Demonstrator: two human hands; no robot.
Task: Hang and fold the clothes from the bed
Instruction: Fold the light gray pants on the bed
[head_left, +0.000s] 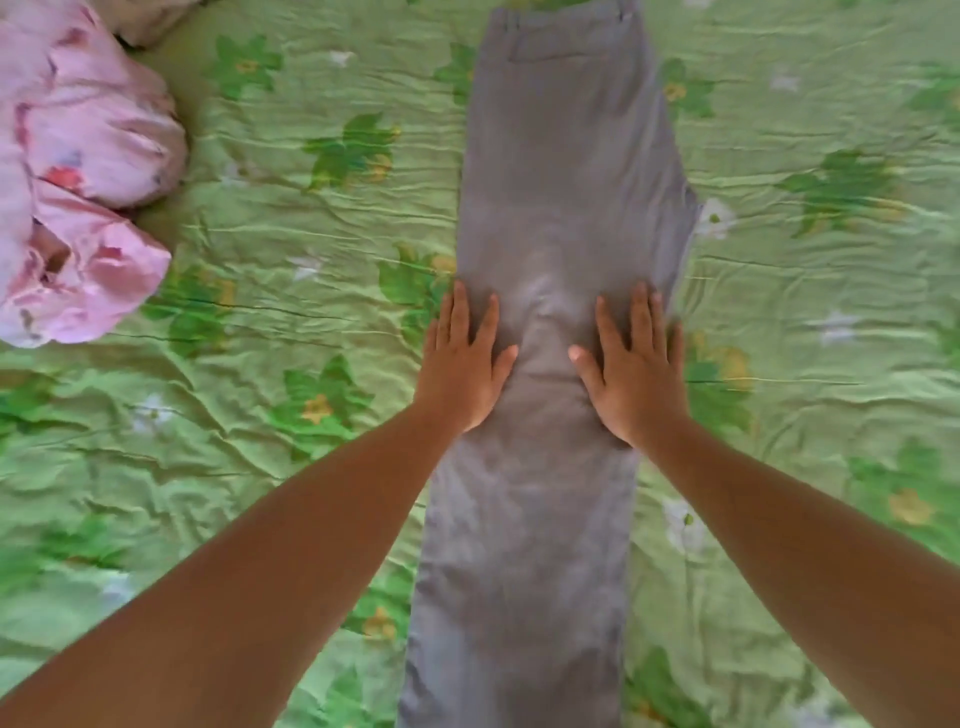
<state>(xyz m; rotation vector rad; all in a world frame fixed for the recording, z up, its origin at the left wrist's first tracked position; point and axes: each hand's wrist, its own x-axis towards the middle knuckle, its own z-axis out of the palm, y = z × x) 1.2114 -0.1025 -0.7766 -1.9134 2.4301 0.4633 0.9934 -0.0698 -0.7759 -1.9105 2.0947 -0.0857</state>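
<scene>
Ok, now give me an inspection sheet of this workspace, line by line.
Surface: green floral bed sheet, wrinkled all over.
Job's things: grey trousers laid flat lengthwise, waistband at the far end.
Clutter: pink floral bundle at the left edge, apart from the trousers; cannot tell if it is clothing.
Grippers: left hand and right hand flat on the trousers, fingers straight, one near each side edge.
Cables: nothing seen.
Surroundings: nothing seen beyond the bed.
</scene>
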